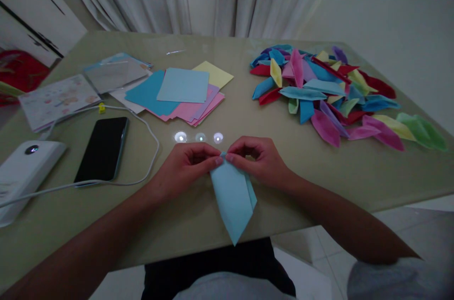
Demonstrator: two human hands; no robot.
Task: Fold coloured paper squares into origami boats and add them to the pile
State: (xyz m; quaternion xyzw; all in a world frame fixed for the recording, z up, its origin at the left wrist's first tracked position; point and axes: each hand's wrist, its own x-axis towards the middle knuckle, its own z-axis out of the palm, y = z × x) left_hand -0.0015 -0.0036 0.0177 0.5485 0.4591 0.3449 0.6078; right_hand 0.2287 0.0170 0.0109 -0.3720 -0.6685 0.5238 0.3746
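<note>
A light blue sheet of folded paper (232,198) hangs point-down near the table's front edge. My left hand (191,163) pinches its top left corner between thumb and fingers. Close beside it, my right hand (258,160) pinches the top right, so both thumbs lie almost together on the paper. A folded layer shows along the paper's right side. Beyond my hands lies a loose stack of coloured paper squares, with a light blue square (183,85) on top and teal, yellow, pink and purple sheets below.
A large heap of folded coloured paper pieces (315,87) covers the table's right side. On the left lie a black-screened phone (102,148), a white power bank (31,172) with a white cable (151,136), a patterned booklet (60,99) and a clear plastic packet (109,75).
</note>
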